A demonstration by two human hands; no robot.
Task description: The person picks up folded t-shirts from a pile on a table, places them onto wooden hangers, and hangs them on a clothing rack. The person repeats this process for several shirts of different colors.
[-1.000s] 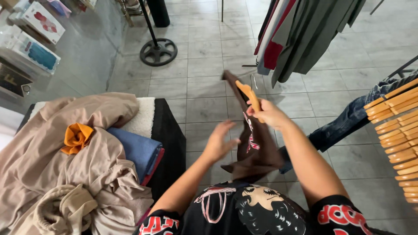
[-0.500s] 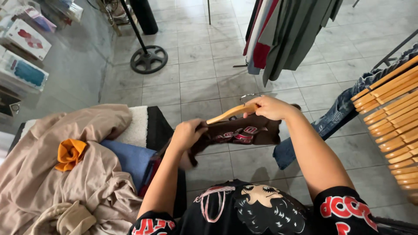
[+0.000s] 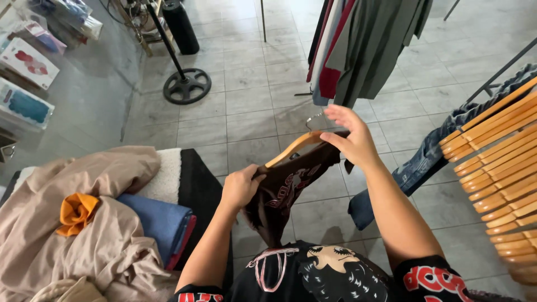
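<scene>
**Dark garment on wooden hanger, both hands on it**

Far left: bench [image 3: 196, 184] piled with beige cloth [image 3: 84, 235], orange cloth [image 3: 75, 212] on top, folded blue cloth [image 3: 159, 221] beside it. Left hand [image 3: 241, 187] fisted tight around lower end of wooden hanger [image 3: 293, 146] and bunched edge of dark brown garment [image 3: 288, 187]. Garment hangs off tilted hanger, above tiled floor, mid-frame. Right hand [image 3: 349, 140] at upper hanger end, fingers spread mostly open, thumb and palm touching garment shoulder; firm grip not clear. Hung clothes [image 3: 363, 45] behind. Stack of wooden hangers [image 3: 498, 168] far right.
</scene>
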